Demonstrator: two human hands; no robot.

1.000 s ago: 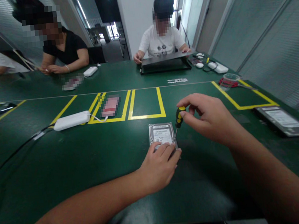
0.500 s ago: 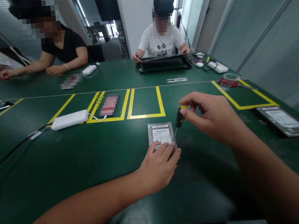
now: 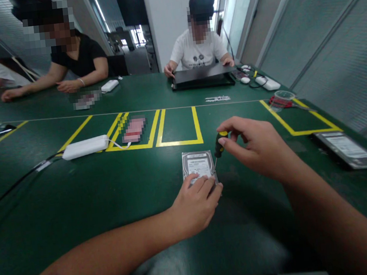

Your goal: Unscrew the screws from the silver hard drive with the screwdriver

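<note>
A silver hard drive [image 3: 197, 164] with a white label lies flat on the green table. My left hand [image 3: 200, 201] rests over its near part, fingers curled across it and pressing it down, so that end is hidden. Between the thumb and fingers of my right hand [image 3: 251, 145] is a small black and yellow screwdriver [image 3: 221, 143]. It leans slightly, its thin shaft running down to the right edge of the drive. The tip meets the drive near a screw spot, too small to make out.
To the right lies another hard drive [image 3: 350, 148]. Behind it are a clear cup [image 3: 282, 97] and a red-handled tool [image 3: 278, 103]. A white power strip [image 3: 85, 147] with a cable lies left, beside a phone [image 3: 134, 129]. Across the table, a person [image 3: 198, 50] holds a dark panel [image 3: 203, 73].
The screwdriver has become slightly more upright, its handle moving a little left with my right hand. My left hand stays on the drive. The person opposite has tilted the dark panel.
</note>
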